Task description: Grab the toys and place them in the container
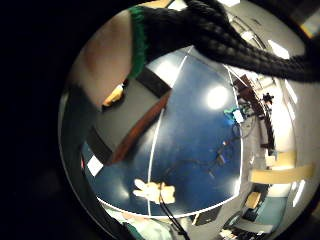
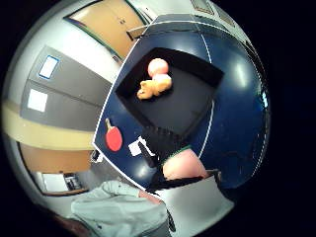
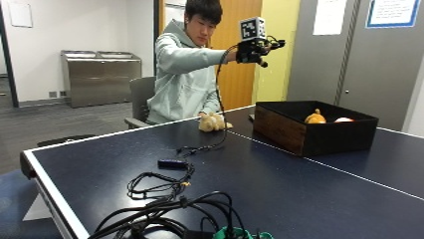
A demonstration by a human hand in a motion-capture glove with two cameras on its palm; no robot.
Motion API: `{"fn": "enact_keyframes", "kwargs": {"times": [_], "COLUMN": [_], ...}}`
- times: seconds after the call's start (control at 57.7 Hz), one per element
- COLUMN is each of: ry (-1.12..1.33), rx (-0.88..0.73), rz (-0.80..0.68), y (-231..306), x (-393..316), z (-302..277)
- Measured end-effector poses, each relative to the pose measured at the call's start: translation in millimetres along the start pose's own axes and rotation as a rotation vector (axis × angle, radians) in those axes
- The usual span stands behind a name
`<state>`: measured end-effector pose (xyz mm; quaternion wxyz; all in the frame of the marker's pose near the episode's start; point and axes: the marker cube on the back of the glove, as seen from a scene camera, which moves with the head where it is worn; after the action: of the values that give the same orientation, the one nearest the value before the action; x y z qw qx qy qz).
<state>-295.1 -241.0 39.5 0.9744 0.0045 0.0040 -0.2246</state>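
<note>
My gloved right hand (image 3: 256, 50) is raised high above the blue table (image 3: 278, 189), between the plush toy and the container. Its fingers (image 1: 225, 35) look extended and nothing shows in them. A beige plush toy (image 3: 213, 122) (image 1: 154, 191) lies on the table in front of the person. The black container (image 3: 315, 130) (image 2: 195, 106) with a wooden side stands to its right. Inside lie an orange toy (image 3: 315, 118) (image 2: 154, 88) and a pink ball (image 3: 343, 119) (image 2: 158, 66).
A tangle of black cables (image 3: 169, 191) runs across the near part of the table. A red table-tennis paddle (image 2: 113, 137) lies on the table beside the container, near its edge. A grey chair (image 3: 140, 97) stands behind the person.
</note>
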Motion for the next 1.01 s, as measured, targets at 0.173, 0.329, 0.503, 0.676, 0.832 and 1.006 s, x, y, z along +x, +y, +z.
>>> {"fn": "enact_keyframes", "kwargs": {"times": [0.173,0.329,0.503,0.676,0.832,1.006], "ry": [0.227,0.195,0.091,-0.120,0.181,0.105], "rx": [-0.021,-0.100,-0.230,-0.488,-0.412,-0.551], "rz": [0.304,0.300,0.264,0.339,0.199,0.047], "y": [76.5,158.0,214.8,217.6,254.5,244.8], "x": [70.9,75.3,73.7,96.0,12.8,18.4], "z": [-7.3,15.7,96.5,187.6,237.8,235.4]}}
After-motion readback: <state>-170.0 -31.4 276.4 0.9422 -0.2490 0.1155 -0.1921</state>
